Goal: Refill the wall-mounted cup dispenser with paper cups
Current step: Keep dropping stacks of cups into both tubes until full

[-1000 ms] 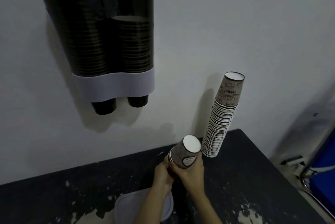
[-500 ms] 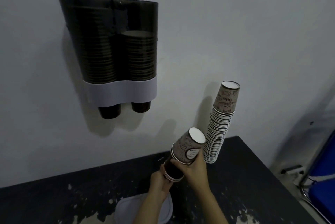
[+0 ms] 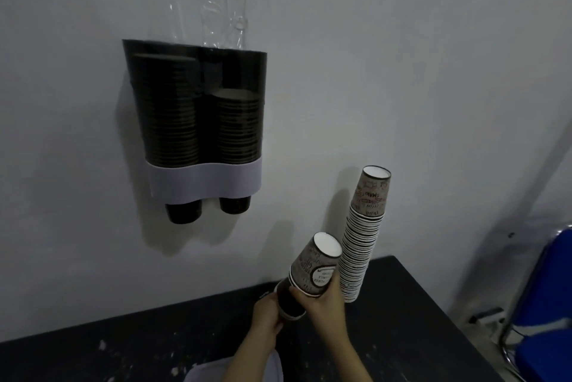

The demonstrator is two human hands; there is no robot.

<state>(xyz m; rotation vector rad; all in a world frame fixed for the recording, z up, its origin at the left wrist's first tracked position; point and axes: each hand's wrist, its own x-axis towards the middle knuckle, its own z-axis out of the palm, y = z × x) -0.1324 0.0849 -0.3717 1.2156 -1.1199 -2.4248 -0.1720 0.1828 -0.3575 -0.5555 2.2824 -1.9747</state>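
Observation:
A dark two-tube cup dispenser [image 3: 198, 109] with a white band hangs on the wall; its left tube is full of cups and its right tube is partly full. My right hand [image 3: 325, 301] grips a short upside-down batch of patterned paper cups [image 3: 315, 267], tilted toward the wall. My left hand [image 3: 267, 316] holds the darker lower end of that batch. A tall stack of upside-down paper cups [image 3: 362, 245] stands on the black table [image 3: 402, 319] and leans against the wall, just right of my hands.
Clear plastic wrap [image 3: 224, 0] sticks up above the dispenser. A white lid-like object [image 3: 269, 366] lies at the table's near edge under my arms. A blue chair [image 3: 544, 304] stands to the right of the table.
My hands have lifted the small batch of cups off the table and tilted it toward the wall. The view has tipped upward, so the dispenser sits lower in frame.

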